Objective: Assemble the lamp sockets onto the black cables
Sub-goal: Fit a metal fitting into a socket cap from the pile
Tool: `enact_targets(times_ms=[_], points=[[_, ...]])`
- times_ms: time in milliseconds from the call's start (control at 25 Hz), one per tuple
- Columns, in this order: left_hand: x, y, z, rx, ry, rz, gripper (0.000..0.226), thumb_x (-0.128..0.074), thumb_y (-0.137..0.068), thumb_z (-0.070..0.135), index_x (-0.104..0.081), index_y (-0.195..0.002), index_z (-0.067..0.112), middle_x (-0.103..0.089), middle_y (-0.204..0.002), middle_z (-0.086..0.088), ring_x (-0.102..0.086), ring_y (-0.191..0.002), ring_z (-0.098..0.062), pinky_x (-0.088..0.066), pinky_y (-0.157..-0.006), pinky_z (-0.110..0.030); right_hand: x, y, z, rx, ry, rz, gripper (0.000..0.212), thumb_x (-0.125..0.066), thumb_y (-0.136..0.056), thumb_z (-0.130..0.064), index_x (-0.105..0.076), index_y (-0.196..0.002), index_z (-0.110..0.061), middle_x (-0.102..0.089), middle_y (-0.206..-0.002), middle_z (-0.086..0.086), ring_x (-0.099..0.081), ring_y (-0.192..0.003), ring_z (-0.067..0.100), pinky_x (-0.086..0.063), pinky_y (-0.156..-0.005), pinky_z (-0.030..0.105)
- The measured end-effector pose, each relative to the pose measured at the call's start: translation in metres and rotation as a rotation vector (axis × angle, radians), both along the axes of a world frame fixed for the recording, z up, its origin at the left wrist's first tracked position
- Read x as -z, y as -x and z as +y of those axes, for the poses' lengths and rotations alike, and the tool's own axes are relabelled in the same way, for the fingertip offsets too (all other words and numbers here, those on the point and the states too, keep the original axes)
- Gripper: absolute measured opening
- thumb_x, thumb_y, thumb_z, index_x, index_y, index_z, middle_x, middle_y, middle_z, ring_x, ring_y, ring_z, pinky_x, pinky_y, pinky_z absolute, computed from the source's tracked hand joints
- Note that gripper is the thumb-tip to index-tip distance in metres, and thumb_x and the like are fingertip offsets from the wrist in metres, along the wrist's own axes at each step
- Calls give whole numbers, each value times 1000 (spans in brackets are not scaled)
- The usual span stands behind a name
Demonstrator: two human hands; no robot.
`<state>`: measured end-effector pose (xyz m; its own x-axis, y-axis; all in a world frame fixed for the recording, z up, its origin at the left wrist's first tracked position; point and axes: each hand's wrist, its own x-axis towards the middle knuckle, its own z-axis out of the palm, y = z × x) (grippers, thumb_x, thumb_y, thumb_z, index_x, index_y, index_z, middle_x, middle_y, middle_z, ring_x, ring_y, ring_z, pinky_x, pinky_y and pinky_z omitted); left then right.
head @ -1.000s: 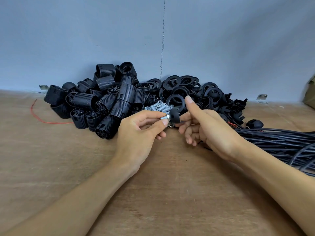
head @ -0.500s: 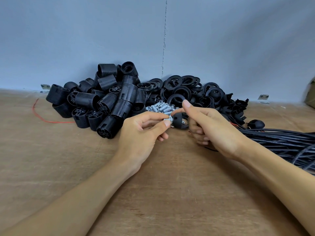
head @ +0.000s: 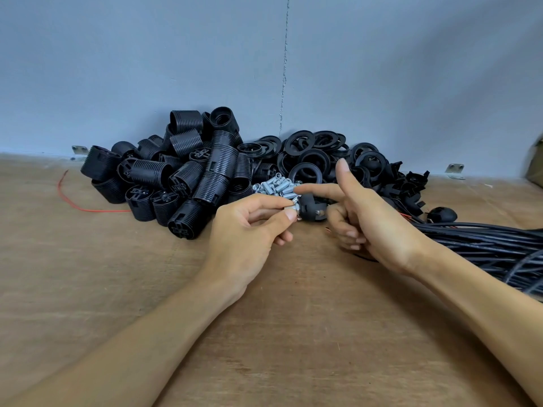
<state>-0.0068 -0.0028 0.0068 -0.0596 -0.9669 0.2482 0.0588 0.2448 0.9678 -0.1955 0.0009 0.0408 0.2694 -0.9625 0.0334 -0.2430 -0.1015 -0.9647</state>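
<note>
Socket cap [head: 312, 207], a small black dome, sits at the middle of our view, raised just above the wooden table [head: 147, 289], between our two hands. At its 9 o'clock our left hand [head: 249, 233] pinches a short silver threaded tube [head: 293, 207] between thumb and forefinger. The tube's end touches the cap, and the other left fingers are curled in toward the palm. At the cap's 3 o'clock our right hand [head: 373, 227] holds it: the forefinger lies straight across its top, pointing toward 9 o'clock. The middle, ring and little fingers curl in beside and beneath the cap, and the thumb stands free toward 12 o'clock.

Just behind the cap, at 11 o'clock, we see a small heap of loose threaded tubes [head: 271, 185]. Beyond that, from 12 to 1 o'clock, flat black rings [head: 308, 139] are piled against the blue-grey wall [head: 147, 69]. At 10 o'clock ribbed black socket shells [head: 217, 171] lie in a larger heap, some on their sides and some showing their slotted ends. At 2 o'clock small black clips [head: 411, 183] are scattered. At 3 o'clock the bundle of black cables [head: 484, 245] runs off the right edge, with a second cap [head: 442, 214] lying at its far side. Well away at 9 o'clock a thin red wire [head: 76, 201] curves across the table
</note>
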Motion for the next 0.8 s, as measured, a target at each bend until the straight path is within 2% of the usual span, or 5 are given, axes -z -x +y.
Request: enact_targets(times_ms=[120,200,400,480,800], points=[[0,0,0,-1,4,39,11,-75,-89,5,-79,-90,15,-76,-76,-6,-67,-60,-13,-53,-60,-21,-2,0,1,49,19,121,81,-29,-86,-87,-75,-76,-21,-29,-50,4,-27,-45,16,-33,-47,26],[-1,-1,1,1,2,49,10,-74,-90,6,-79,-90,14,-76,-77,-6,-67,-61,-14,-53,-60,-21,-2,1,3,43,64,209,82,-34,-87,-85,-46,-48,-14,-28,-50,4,-28,-47,18,-32,-50,29],[-2,-1,1,14,2,38,10,-73,-90,7,-79,-90,15,-77,-78,-7,-68,-63,-14,-54,-61,-21,-1,-4,6,-21,71,166,52,-53,-97,-58,-55,-51,-35,-26,-57,2,-18,-59,30,-18,-57,46],[-2,0,2,25,41,8,10,-74,-89,7,-79,-88,16,-76,-77,-6,-69,-63,-15,-54,-62,-22,0,-4,4,24,40,168,61,-50,-98,-60,-43,-48,-24,-25,-53,2,-17,-54,24,-17,-53,38],[-4,3,9,-114,392,-276,16,-78,-85,9,-79,-86,25,-75,-75,13,-73,-70,-8,-55,-67,-18,-4,-6,3,66,13,213,68,-38,-100,-62,-64,-62,-11,-32,-45,4,-27,-43,15,-30,-45,18]])
